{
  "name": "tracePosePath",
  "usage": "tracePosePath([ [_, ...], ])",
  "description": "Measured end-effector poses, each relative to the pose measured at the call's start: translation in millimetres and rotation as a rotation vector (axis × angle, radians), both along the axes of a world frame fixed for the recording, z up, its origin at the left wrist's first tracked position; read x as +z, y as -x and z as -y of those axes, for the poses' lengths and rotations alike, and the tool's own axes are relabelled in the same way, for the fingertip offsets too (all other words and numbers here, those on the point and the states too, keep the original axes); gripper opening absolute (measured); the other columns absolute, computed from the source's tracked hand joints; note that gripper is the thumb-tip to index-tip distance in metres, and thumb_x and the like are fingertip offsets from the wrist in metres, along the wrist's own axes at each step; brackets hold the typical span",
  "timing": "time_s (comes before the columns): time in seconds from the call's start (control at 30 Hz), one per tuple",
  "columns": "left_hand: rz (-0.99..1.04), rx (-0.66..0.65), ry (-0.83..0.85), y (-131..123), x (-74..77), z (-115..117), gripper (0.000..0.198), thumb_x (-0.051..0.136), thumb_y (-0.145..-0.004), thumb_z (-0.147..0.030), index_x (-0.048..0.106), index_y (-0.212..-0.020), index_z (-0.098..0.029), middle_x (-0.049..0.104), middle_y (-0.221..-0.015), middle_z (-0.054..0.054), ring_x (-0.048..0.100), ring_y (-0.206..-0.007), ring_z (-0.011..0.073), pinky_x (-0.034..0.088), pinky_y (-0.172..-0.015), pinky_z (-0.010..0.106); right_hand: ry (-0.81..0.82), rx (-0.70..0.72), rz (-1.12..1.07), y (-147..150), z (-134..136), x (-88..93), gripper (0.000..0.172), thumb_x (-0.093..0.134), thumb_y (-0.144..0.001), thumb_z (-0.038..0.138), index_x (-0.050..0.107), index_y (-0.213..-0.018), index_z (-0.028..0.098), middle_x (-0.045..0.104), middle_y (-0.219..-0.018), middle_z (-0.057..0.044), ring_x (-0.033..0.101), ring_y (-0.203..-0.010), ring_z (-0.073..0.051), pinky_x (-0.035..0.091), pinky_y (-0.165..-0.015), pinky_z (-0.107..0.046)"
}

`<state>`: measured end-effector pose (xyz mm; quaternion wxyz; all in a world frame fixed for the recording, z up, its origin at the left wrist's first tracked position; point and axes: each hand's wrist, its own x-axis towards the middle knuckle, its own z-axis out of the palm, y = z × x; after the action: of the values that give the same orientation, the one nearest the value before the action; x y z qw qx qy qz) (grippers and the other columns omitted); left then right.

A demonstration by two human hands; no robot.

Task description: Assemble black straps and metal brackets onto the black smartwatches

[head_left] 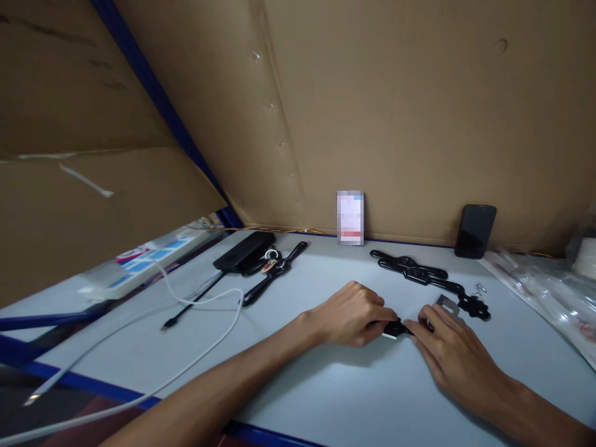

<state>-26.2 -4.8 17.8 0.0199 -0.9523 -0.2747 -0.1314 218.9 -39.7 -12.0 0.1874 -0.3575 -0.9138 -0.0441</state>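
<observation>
Close together over the table's front half, both my hands are closed on one small black tool (395,329) that looks like a spokeshave. A pale metal edge shows on its lower side. My left hand (358,313) grips its left part, with the fingers curled over. From the right, my right hand (442,341) pinches the other end; its fingers hide most of that part. Just beyond my right hand lies a flat grey metal blade (447,303). Black metal plates (475,307) and small screws (481,289) lie to the right of it. Two black spokeshave bodies (412,270) rest behind.
Another spokeshave (274,273) lies at left beside a black adapter box (244,251) and keys. White cable (209,354) crosses the left side to a power strip (153,261). Two phones (350,217) (475,231) lean on the cardboard wall. Plastic bags (544,298) lie right.
</observation>
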Motion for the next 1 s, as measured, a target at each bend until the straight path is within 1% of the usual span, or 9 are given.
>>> tracePosePath([
  [0.1,0.004,0.017,0.003,1.7,0.3,-2.0,0.020,0.051,-0.097,-0.026,0.071,-0.098,-0.022,0.069,-0.069,0.002,0.060,-0.058,0.0151,0.033,-0.052,0.033,-0.004,0.005,0.000,-0.2,-0.2,0.2,0.025,0.046,-0.097,0.010,0.067,-0.108,0.017,0.059,-0.095,-0.009,0.059,-0.087,-0.025,0.051,-0.068,-0.036],
  [0.23,-0.025,0.080,0.004,0.4,-0.6,-3.5,0.026,0.049,-0.102,-0.035,0.067,-0.091,-0.020,0.069,-0.070,0.003,0.059,-0.057,0.0156,0.033,-0.053,0.033,0.009,-0.002,0.004,-0.5,0.1,-0.2,0.026,0.046,-0.097,0.009,0.066,-0.111,0.018,0.059,-0.097,-0.009,0.059,-0.089,-0.025,0.051,-0.069,-0.037],
  [0.33,-0.023,0.100,0.001,-0.7,-1.3,-3.4,0.033,0.048,-0.103,-0.035,0.063,-0.078,-0.019,0.065,-0.064,0.002,0.056,-0.054,0.0147,0.030,-0.052,0.033,0.023,-0.006,0.010,-0.3,0.6,-0.6,0.027,0.045,-0.097,0.008,0.066,-0.109,0.017,0.058,-0.097,-0.009,0.059,-0.089,-0.026,0.051,-0.069,-0.038],
  [0.47,0.043,0.034,0.023,-1.1,-1.5,-1.7,0.038,0.048,-0.103,-0.030,0.065,-0.072,-0.019,0.065,-0.063,0.002,0.056,-0.054,0.0137,0.030,-0.052,0.032,0.018,0.001,0.005,0.3,0.7,-0.1,0.028,0.043,-0.097,0.007,0.066,-0.109,0.018,0.057,-0.096,-0.009,0.058,-0.088,-0.025,0.050,-0.069,-0.038],
  [0.53,0.073,-0.001,0.034,-1.1,-1.8,-0.9,0.034,0.049,-0.102,-0.030,0.071,-0.079,-0.019,0.067,-0.064,0.002,0.058,-0.055,0.0139,0.032,-0.052,0.032,0.016,-0.003,0.000,0.4,0.6,-0.1,0.027,0.044,-0.096,0.007,0.066,-0.108,0.018,0.057,-0.095,-0.009,0.058,-0.087,-0.025,0.049,-0.068,-0.037],
  [0.6,0.081,-0.009,0.037,-0.9,-2.0,-0.7,0.026,0.050,-0.100,-0.026,0.075,-0.095,-0.021,0.069,-0.067,0.002,0.060,-0.056,0.0141,0.033,-0.052,0.031,0.023,-0.005,-0.002,0.4,0.4,-0.2,0.026,0.045,-0.096,0.007,0.066,-0.107,0.018,0.057,-0.095,-0.009,0.058,-0.088,-0.025,0.049,-0.068,-0.036],
  [0.7,0.039,0.017,0.030,0.3,-1.5,-1.5,0.026,0.051,-0.097,-0.023,0.074,-0.109,-0.023,0.072,-0.071,0.001,0.061,-0.057,0.0143,0.033,-0.052,0.031,0.030,-0.003,-0.002,0.1,0.4,-0.5,0.026,0.045,-0.096,0.007,0.066,-0.107,0.018,0.058,-0.096,-0.009,0.058,-0.088,-0.025,0.050,-0.070,-0.037],
  [0.8,-0.023,0.066,0.012,1.6,-0.1,-2.9,0.023,0.050,-0.101,-0.029,0.072,-0.098,-0.022,0.071,-0.071,0.002,0.060,-0.057,0.0147,0.032,-0.053,0.032,0.022,-0.006,-0.003,-0.2,0.8,-0.4,0.027,0.045,-0.095,0.007,0.066,-0.108,0.018,0.058,-0.097,-0.009,0.059,-0.088,-0.026,0.051,-0.070,-0.038],
  [1.0,-0.082,0.211,0.009,-0.3,0.8,-5.8,0.035,0.046,-0.106,-0.033,0.060,-0.077,-0.019,0.066,-0.066,0.001,0.053,-0.054,0.0143,0.027,-0.054,0.033,0.026,-0.003,0.006,-0.5,0.8,0.2,0.029,0.046,-0.095,0.006,0.066,-0.111,0.018,0.059,-0.099,-0.010,0.060,-0.090,-0.026,0.052,-0.071,-0.040],
])
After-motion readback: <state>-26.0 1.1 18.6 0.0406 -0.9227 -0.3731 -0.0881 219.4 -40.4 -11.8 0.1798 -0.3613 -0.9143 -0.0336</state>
